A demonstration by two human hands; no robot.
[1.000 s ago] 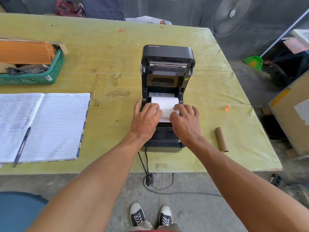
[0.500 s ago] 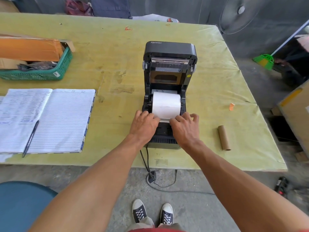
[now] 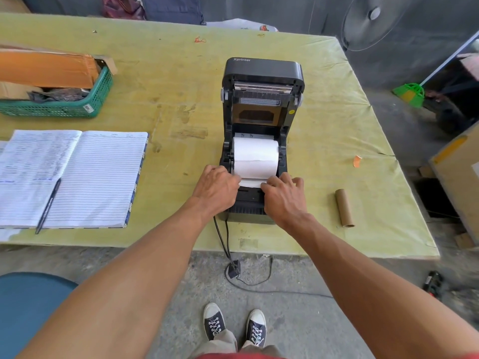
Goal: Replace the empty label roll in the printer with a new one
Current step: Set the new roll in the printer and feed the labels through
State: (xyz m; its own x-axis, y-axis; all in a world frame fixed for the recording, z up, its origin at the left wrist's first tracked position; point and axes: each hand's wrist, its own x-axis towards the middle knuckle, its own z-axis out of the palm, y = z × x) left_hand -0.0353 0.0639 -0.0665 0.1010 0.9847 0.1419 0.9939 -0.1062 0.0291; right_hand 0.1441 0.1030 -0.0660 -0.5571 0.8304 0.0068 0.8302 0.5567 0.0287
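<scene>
From the head camera, a black Xprinter label printer (image 3: 261, 73) stands on the yellow-green table (image 3: 168, 81) with its lid raised. A new white label roll (image 3: 256, 158) sits in the printer's open bay, its loose end drawn toward the front. The left hand (image 3: 216, 189) and right hand (image 3: 283, 198) rest at the printer's front, fingers curled down onto the paper's two corners. The empty cardboard core (image 3: 344, 208) lies right of the printer. An open notebook (image 3: 70, 177) with a pen (image 3: 48, 206) lies well left of the printer.

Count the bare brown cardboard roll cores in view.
1: a brown cardboard tube core lies on the green table, right of the black printer. The white roll's core is hidden.
</scene>
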